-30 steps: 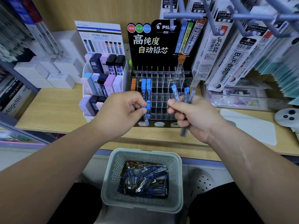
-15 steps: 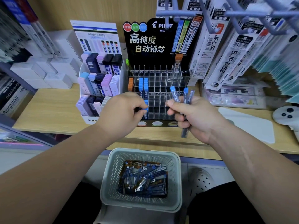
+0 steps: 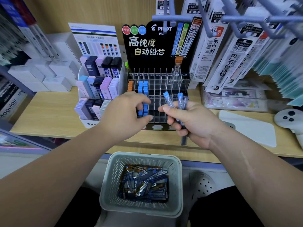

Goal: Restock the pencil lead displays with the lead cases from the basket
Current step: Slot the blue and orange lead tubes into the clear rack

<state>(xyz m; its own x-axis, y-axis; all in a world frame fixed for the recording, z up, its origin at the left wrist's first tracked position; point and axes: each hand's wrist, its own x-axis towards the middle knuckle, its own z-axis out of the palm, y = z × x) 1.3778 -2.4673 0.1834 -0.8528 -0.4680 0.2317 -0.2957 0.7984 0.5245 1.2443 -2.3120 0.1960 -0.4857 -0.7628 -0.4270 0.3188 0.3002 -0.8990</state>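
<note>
Left hand [image 3: 124,112] hovers with fingers [image 3: 141,97] loosely spread; right hand [image 3: 193,123] grips lead cases [image 3: 168,99]

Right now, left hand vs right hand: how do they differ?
1. The left hand holds nothing, fingers loosely spread; the right hand grips several blue-capped lead cases, caps up.
2. The left hand is in front of the filled blue column of the clear display; the right hand is in front of empty slots further right.
Shared: both are in front of the display, with the basket below.

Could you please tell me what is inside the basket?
The basket holds a loose heap of lead cases, mostly dark blue, a few orange-brown. What lies beneath the heap is covered.
</note>
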